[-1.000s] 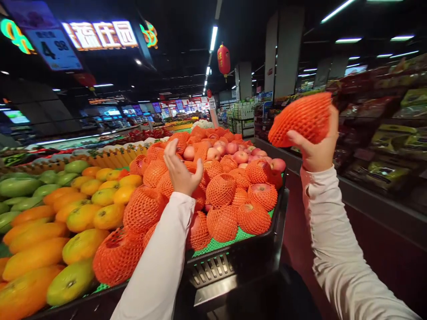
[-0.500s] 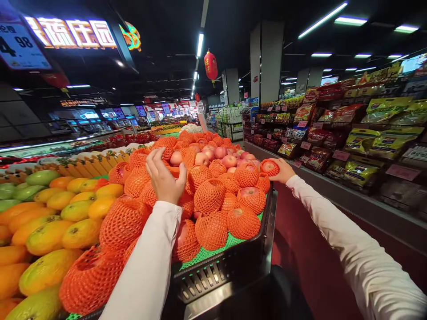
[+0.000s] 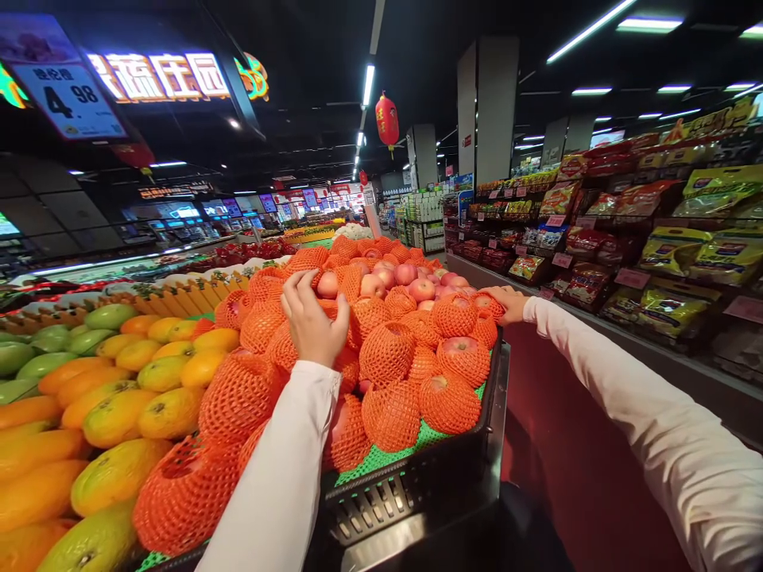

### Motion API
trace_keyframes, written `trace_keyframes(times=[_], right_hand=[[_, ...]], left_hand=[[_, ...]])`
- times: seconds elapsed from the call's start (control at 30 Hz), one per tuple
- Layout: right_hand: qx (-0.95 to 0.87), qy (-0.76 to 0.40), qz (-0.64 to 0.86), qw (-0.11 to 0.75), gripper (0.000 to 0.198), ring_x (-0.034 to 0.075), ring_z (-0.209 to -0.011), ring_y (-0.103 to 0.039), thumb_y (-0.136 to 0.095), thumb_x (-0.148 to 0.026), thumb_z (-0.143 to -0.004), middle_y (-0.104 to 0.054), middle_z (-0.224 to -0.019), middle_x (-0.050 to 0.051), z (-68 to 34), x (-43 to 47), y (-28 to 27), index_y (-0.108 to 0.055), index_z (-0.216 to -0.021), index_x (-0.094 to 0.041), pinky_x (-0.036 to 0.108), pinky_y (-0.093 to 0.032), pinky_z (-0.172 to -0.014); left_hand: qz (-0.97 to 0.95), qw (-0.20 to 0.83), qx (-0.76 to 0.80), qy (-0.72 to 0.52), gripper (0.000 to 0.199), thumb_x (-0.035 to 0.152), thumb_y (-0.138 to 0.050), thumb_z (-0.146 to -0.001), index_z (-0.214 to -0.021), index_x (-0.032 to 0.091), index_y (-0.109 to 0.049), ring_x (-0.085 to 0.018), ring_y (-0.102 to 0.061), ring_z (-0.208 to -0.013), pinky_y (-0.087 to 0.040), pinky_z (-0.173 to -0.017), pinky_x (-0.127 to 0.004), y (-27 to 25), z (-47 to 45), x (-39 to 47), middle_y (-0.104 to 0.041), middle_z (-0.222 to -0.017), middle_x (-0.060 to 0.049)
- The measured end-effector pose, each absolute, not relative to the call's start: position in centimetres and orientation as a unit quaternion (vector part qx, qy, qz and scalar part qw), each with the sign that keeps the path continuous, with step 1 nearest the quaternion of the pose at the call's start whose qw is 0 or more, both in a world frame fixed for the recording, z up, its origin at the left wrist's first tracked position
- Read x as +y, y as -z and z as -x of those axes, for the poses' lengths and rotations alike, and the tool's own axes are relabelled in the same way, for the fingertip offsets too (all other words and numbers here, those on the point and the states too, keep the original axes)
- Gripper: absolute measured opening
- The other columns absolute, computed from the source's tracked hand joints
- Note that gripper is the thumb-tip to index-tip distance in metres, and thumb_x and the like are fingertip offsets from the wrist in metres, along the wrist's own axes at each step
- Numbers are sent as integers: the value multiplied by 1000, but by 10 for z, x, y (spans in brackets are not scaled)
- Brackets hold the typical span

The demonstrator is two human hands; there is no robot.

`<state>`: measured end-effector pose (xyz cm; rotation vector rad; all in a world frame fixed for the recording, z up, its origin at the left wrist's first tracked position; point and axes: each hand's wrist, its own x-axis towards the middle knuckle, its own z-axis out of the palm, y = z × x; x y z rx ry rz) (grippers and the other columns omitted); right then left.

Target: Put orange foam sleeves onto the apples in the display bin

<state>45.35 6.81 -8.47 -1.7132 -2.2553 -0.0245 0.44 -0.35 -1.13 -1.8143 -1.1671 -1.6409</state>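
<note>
My left hand (image 3: 315, 322) is over the left part of a heap of apples, fingers curved and thumb spread apart. Orange foam-netted apples lie just beyond it; whether its fingertips touch one is hidden. At the heap's right edge, my right hand (image 3: 509, 303) has its fingers round a netted apple (image 3: 489, 305), which it partly covers. Other apples in orange foam nets (image 3: 387, 352) fill the space between my hands. Farther back lie bare pink-red apples (image 3: 406, 274). The heap rests on green mesh (image 3: 381, 459) in a black crate (image 3: 411, 477).
Mangoes (image 3: 172, 413) and green fruit (image 3: 110, 316) are piled on the left, by a small yellow fence (image 3: 184, 299). Shelves of bagged snacks (image 3: 673, 310) line the right side across a red floor (image 3: 548, 469). A red lantern (image 3: 387, 121) hangs overhead.
My right hand has lowered the netted apple slightly onto the heap's edge, its fingers now more over it. My left hand keeps its pose over the apples. The whole view has shifted rightward.
</note>
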Motion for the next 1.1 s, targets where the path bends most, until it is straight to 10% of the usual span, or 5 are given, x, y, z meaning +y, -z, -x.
trace_keyframes(times=[0.27,0.8,1.1], right_hand=[[-823,-151,459,300,99,34,-126,-50,-75,-46,-54,-50,-139,11,-451,80,100,-34,-141,-22,47,-42,-105],[-741,-20,544,393,80,32,-122,-57,-69,-42,-69,-57,-136,11,-422,61,118,-35,-139,-24,45,-44,-103],[-838,-228,435,237,100,30,-126,-54,-78,-37,-47,-58,-136,9,-466,91,75,-42,-139,-20,44,-43,-106]], left_hand=[[654,202,-429,589,47,26,-60,-81,-124,13,-46,-32,-42,-128,-30,-111,-51,11,-5,-4,-46,-130,-19],[647,190,-431,599,47,24,-62,-79,-124,15,-49,-33,-42,-128,-33,-110,-51,10,-3,-4,-46,-130,-18],[646,181,-434,601,47,23,-62,-78,-123,14,-49,-34,-41,-129,-30,-112,-53,10,-1,-2,-44,-130,-19]])
